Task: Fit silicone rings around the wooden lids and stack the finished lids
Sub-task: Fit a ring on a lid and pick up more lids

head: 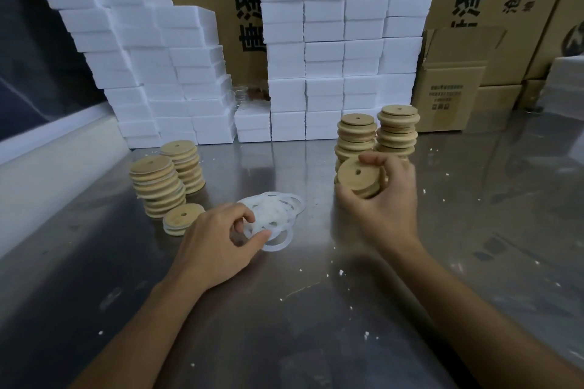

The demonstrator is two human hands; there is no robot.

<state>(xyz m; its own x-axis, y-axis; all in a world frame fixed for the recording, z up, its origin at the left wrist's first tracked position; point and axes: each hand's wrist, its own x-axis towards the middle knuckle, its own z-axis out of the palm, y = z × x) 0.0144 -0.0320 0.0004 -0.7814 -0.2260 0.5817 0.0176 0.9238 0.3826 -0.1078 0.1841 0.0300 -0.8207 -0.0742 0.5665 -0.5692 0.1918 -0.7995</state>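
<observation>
Item 1: your right hand (384, 199) grips 1 wooden lid (360, 177), tilted on edge, in front of 2 lid stacks (377, 136) at right. Item 2: your left hand (221, 240) pinches 1 silicone ring (279, 241) at the near edge of the ring pile (275, 208), mid-table. Item 3: 2 taller stacks (170, 177) and 1 short stack (180, 223) at left on the steel table (284, 309). Backdrop: white foam blocks (331, 41), cardboard cartons (448, 85).

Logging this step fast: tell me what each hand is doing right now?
Left hand: pinching a ring at the ring pile.
Right hand: gripping a lid.
</observation>
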